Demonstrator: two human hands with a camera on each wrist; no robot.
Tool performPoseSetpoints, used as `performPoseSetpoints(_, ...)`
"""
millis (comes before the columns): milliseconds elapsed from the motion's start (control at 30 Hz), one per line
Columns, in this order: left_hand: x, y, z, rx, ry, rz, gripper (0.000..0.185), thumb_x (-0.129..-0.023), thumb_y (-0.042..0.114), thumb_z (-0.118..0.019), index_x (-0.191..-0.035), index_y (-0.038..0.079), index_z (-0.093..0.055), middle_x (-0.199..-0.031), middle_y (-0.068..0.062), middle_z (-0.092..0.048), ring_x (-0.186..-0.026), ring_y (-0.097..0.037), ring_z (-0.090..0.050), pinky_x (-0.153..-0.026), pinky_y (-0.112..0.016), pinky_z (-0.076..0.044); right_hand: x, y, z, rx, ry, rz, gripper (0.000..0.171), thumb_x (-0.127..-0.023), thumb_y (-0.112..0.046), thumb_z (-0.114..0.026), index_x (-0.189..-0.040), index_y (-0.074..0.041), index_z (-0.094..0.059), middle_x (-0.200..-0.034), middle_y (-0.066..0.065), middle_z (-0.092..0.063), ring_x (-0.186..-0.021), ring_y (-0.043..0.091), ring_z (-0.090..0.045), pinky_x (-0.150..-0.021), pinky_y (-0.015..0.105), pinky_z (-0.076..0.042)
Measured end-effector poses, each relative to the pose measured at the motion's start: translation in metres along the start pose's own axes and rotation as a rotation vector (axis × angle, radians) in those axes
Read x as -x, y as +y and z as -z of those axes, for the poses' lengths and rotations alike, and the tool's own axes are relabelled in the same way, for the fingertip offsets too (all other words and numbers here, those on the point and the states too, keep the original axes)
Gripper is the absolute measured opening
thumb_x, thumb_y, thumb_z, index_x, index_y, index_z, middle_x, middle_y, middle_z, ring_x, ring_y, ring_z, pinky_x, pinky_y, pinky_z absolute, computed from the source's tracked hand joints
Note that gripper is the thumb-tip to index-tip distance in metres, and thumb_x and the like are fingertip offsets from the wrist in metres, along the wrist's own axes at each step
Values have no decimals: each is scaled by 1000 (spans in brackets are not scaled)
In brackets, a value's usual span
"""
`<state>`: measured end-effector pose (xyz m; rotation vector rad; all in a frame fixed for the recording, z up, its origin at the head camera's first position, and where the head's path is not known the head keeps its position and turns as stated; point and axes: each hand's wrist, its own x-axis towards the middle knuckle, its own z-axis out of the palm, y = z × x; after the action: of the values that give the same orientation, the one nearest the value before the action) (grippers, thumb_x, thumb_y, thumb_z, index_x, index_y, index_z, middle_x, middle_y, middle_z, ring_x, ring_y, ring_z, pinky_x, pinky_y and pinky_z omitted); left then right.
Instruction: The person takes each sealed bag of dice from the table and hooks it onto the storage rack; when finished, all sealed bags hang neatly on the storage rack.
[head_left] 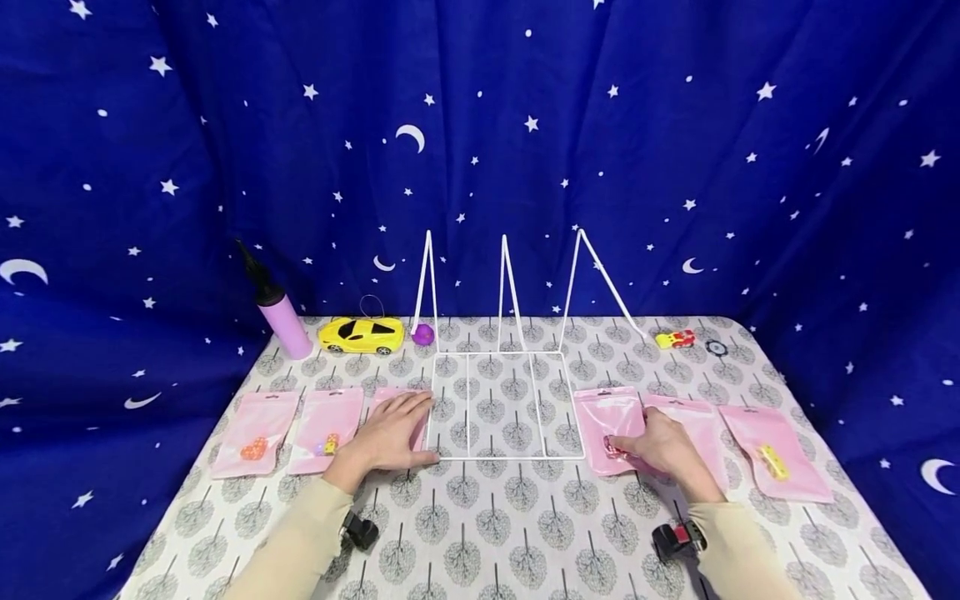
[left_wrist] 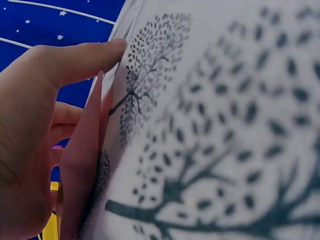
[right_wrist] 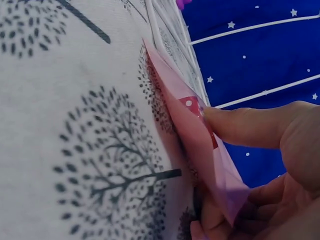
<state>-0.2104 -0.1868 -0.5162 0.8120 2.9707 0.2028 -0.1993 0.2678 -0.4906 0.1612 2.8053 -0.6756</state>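
The left hand [head_left: 392, 437] lies flat, fingers straight, on a pouch [head_left: 381, 395] left of the rack [head_left: 507, 454]. The right hand [head_left: 663, 446] pinches another pouch [head_left: 611, 417] right of it.

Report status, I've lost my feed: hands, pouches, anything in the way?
Left hand flat on a pink pouch. Right hand pinching another pink pouch. White wire rack sits between them.

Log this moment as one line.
left hand: flat on pink pouch | right hand: pinching pink pouch with red piece | wire rack: between hands
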Motion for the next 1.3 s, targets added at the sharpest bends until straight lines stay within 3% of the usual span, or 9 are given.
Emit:
performPoseSetpoints(267, -2, 1, 4, 21, 5, 2, 103, -75, 73, -63, -153, 13, -32, -160, -6, -28, -145, -32, -28, -116, -60, -24, 5, 2, -4, -71, 20, -23, 106, -75, -61, -74, -142, 7, -29, -130, 45, -44, -117, 60, -45, -90, 69, -44)
performPoseSetpoints(400, -2, 3, 8, 33, 6, 3, 103, -75, 72, -65, -152, 12, -32, -160, -6, -28, -145, -32, -28, -115, -61, -24, 7, 4, -2, -138, 40, -3, 100, -76, -54, -76, -142, 7, -30, -130, 43, -46, -117, 59, -46, -92, 68, -43)
performPoseSetpoints(600, -3, 5, 11, 31, 2, -7, 103, -76, 72, -64, -153, 11, -31, -160, -7, -27, -146, -33, -26, -117, -60, -22, 11, 5, 1, -306, 46, 40, 82, -80, -35, -77, -139, 3, -34, -116, 35, -60, -95, 41, -63, -78, 50, -54)
performPoseSetpoints(767, -4, 3, 6, 23, 1, -6, 103, -77, 72, -62, -153, 12, -30, -161, -6, -26, -146, -32, -26, -118, -58, -21, 15, 6, 1, -476, 32, 62, 76, -82, -24, -77, -141, -1, -34, -117, 31, -63, -84, 22, -66, -68, 30, -56)
performPoseSetpoints(1067, 0, 2, 0, 66, 2, -11, 102, -77, 70, -64, -153, 10, -30, -161, -8, -27, -146, -34, -26, -117, -59, -21, 15, 12, -5, -573, 37, 106, 59, -85, -12, -72, -134, 1, -40, -99, 20, -70, -71, 15, -65, -57, 28, -55)
performPoseSetpoints(1300, 1, 2, 2, 77, 5, -9, 102, -77, 69, -65, -153, 10, -31, -160, -8, -27, -146, -34, -26, -117, -59, -21, 15, 16, -10, -693, 49, 194, 57, -88, -6, -68, -137, 1, -39, -97, 24, -70, -71, 13, -66, -57, 29, -56)
